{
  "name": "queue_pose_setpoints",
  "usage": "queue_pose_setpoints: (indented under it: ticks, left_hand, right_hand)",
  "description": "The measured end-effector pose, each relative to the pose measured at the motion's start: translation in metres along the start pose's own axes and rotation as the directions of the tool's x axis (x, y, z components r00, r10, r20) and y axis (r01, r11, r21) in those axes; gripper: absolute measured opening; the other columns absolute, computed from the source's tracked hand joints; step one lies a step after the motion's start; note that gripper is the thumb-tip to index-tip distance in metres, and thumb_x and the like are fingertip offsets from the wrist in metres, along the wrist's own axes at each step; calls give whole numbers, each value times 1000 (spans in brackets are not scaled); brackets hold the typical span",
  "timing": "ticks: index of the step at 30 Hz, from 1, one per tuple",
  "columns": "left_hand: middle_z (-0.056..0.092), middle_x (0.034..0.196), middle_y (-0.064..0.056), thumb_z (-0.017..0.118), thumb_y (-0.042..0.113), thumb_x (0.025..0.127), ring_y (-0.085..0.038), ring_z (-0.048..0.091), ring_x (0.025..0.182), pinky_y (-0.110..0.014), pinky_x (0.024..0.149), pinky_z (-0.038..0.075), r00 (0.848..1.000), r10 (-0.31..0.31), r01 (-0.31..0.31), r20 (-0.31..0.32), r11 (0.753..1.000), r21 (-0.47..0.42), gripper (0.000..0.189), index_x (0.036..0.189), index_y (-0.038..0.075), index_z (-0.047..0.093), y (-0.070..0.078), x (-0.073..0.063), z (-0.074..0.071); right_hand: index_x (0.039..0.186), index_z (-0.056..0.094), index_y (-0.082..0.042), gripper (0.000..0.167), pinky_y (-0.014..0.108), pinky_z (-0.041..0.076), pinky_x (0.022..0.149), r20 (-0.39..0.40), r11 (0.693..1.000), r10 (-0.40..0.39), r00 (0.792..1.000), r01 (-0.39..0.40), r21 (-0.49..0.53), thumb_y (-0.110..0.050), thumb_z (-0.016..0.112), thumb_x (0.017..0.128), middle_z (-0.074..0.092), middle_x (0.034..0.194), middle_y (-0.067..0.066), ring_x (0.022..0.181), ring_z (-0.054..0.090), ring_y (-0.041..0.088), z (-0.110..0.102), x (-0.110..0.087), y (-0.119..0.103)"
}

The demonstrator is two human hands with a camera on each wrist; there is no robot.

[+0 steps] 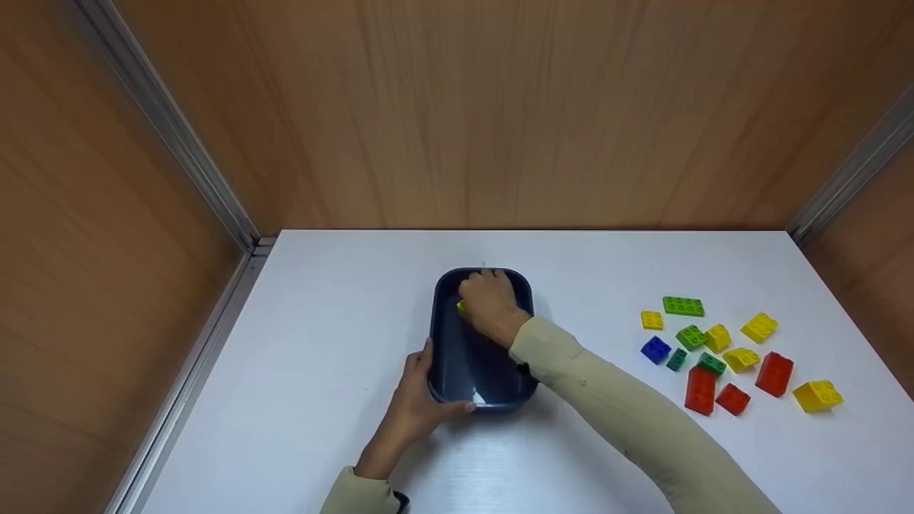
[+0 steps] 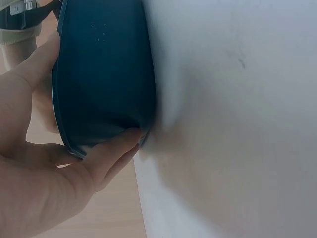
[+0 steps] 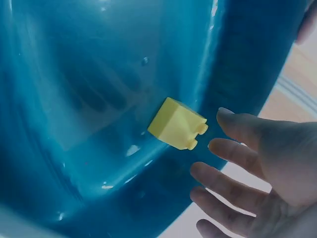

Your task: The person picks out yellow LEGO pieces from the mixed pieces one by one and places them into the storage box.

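A dark blue plastic tray [image 1: 475,368] with rounded corners stands on the white table. My left hand [image 1: 418,401] grips its near left corner, thumb at the front rim and fingers along the left side; the left wrist view shows this grip against the tray's wall [image 2: 104,64]. Over the tray's far part is my right hand [image 1: 491,303], fingers spread and apart from a yellow toy brick [image 3: 176,126]. That brick lies on its side inside the tray, just beyond the thumb and fingertips in the right wrist view. From the head, my right hand hides most of it.
To the right lie several loose toy bricks: yellow [image 1: 817,396], red [image 1: 774,374], green [image 1: 683,306] and a blue one [image 1: 655,350]. A wooden panel [image 1: 464,114] rises behind the table, with another panel [image 1: 93,257] along the left side.
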State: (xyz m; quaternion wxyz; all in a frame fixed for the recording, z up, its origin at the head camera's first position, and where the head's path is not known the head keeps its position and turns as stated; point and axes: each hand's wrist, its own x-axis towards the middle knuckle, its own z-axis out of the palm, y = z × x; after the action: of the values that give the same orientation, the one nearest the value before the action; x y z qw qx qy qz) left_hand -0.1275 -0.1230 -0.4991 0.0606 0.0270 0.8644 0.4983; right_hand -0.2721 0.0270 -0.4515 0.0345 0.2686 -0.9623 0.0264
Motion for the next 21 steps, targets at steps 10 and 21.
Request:
queue_pose_setpoints:
  ticks: [10, 21]
  left_hand:
    - [35, 158, -31, 97, 28, 77, -47, 40, 147, -59, 120, 38, 1000, 9, -9, -9, 1000, 6, 125, 167, -3, 17, -2, 3, 0]
    - [34, 160, -31, 97, 24, 78, -49, 41, 146, -60, 119, 39, 1000, 13, -13, -15, 1000, 1, 123, 167, -2, 16, 1, 4, -1]
  right_hand:
    - [110, 80, -5, 19, 51, 54, 105, -33, 998, -57, 998, 57, -4, -17, 81, 95, 76, 112, 14, 110, 69, 32, -11, -15, -1]
    - [117, 81, -5, 26, 54, 50, 108, -31, 998, -55, 998, 57, 40, -19, 82, 95, 75, 115, 16, 111, 66, 35, -21, -29, 7]
